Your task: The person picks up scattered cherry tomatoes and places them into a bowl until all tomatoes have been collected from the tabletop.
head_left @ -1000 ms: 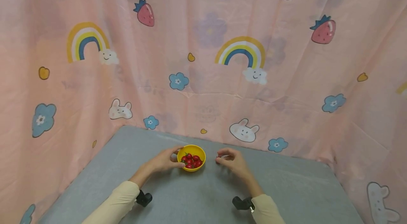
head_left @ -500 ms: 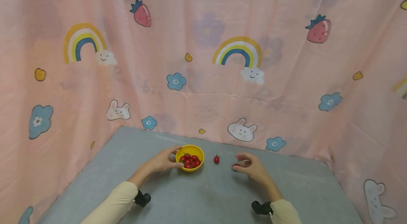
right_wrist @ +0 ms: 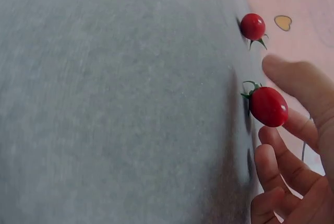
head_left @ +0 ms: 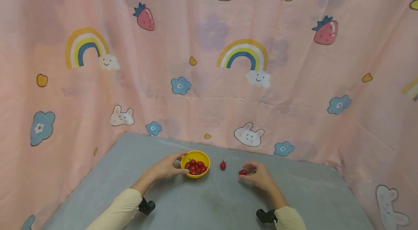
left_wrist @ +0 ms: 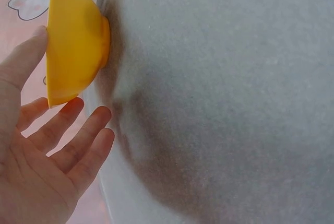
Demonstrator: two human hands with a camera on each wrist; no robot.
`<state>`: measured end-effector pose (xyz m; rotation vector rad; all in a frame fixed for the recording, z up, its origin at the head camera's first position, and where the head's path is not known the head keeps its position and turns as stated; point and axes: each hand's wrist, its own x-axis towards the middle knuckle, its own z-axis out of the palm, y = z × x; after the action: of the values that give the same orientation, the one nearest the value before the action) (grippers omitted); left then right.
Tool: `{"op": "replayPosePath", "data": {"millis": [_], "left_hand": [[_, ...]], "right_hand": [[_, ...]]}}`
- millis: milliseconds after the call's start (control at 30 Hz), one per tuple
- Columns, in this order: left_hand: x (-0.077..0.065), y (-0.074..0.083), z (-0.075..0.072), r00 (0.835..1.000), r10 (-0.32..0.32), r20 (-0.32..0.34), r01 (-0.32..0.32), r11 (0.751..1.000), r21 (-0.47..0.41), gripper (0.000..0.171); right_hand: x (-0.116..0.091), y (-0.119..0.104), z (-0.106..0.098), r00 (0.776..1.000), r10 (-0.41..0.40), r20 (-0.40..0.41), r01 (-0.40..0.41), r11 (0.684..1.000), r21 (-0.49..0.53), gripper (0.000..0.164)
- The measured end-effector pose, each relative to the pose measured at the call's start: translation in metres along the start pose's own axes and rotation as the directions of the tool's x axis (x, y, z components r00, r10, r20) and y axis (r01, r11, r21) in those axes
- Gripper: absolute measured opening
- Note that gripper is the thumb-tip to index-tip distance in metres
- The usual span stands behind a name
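A yellow bowl [head_left: 195, 177] with several red cherry tomatoes [head_left: 200, 164] inside stands on the grey table. My left hand [head_left: 168, 166] grips its left side, thumb at the near rim and fingers at the far rim. The left wrist view shows the bowl's wall [left_wrist: 73, 41] from the side, its contents hidden. To the bowl's right, one cherry tomato [head_left: 223, 165] lies with its green stem away from me. Further right, my right hand [head_left: 261, 177] surrounds a second cherry tomato [right_wrist: 269, 106]; thumb and fingers are spread, with a gap between thumb and tomato.
A pink printed curtain [head_left: 209, 114] hangs right behind the table's [head_left: 209, 208] back edge and along both sides. A black wrist camera [head_left: 147, 207] sits below the left hand, and another black camera [head_left: 266, 216] below the right.
My right hand has left the tomato beside the bowl and moved right to the second tomato. Its fingers have since parted, so more of that tomato shows. My left hand stays at the bowl.
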<state>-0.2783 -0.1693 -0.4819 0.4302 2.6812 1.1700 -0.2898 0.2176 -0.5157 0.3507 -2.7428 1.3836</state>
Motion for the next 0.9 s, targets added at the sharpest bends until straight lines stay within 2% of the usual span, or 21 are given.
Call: {"op": "replayPosePath", "data": {"millis": [267,900], "left_hand": [[0.0008,0.0,0.0001,1.0,0.002,0.007,-0.002,1.0,-0.018,0.075],[0.0017,-0.0012,-0.0006,1.0,0.014,0.017,-0.014,0.999,-0.034,0.076]], "right_hand": [[0.001,0.0001,0.0038,1.0,0.004,0.0,-0.004,1.0,-0.015,0.016],[-0.0016,0.0029,-0.0016,0.999,0.044,-0.028,-0.044,0.999,-0.007,0.015]]}}
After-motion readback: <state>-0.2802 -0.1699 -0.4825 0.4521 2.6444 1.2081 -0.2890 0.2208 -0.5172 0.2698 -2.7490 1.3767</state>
